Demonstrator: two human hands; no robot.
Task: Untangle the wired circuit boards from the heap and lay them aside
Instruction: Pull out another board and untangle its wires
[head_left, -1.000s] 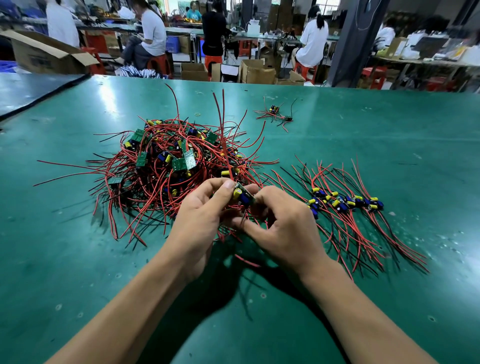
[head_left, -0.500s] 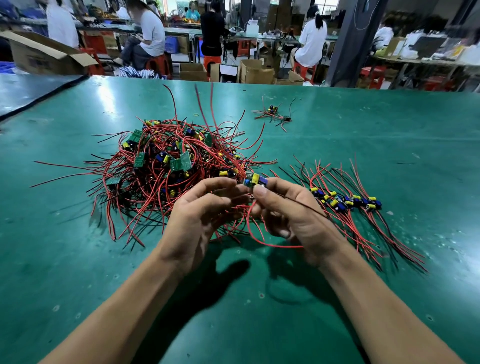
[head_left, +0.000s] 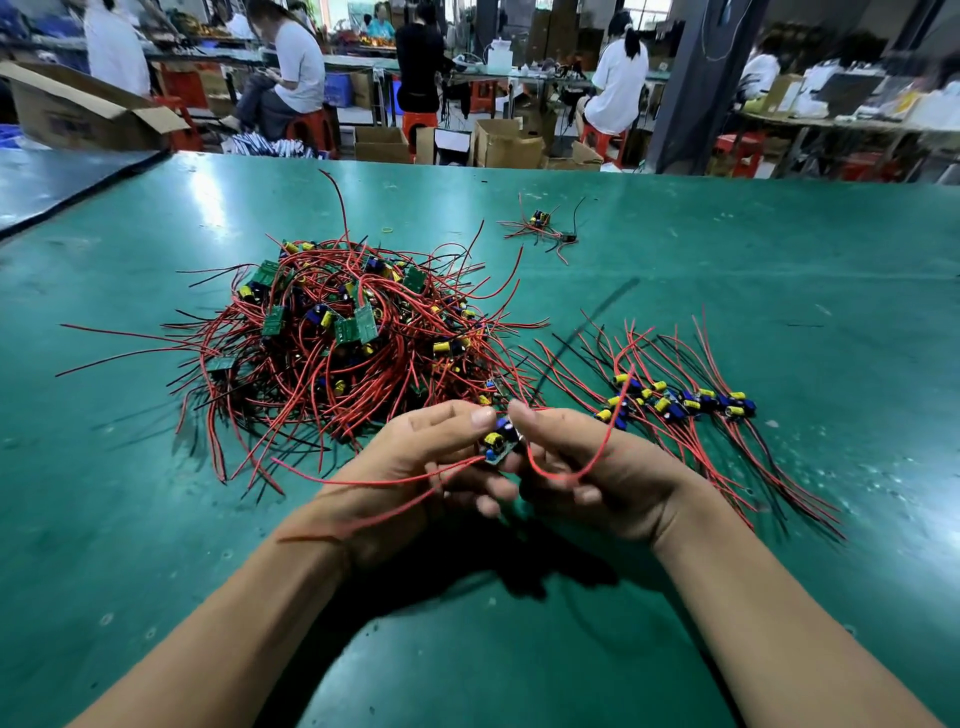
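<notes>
A heap (head_left: 343, 343) of small green circuit boards tangled in red and black wires lies left of centre on the green table (head_left: 779, 291). To its right is a row of sorted boards (head_left: 680, 405) with their wires fanned out. Between both hands, just in front of the heap, is one small board (head_left: 500, 442) with yellow and blue parts. My left hand (head_left: 415, 467) pinches its left side. My right hand (head_left: 587, 473) pinches its right side, and a red wire loops over the right fingers. Another red wire trails across my left wrist.
A small separate bundle of wired boards (head_left: 543, 226) lies farther back on the table. A second table (head_left: 62, 176) meets the left edge. Beyond the far edge are cardboard boxes (head_left: 506, 143), red stools and seated people at other benches.
The held board has come lower and nearer to me, off the heap's edge. Its red wires have pulled free and now loop over my right fingers and across my left wrist.
</notes>
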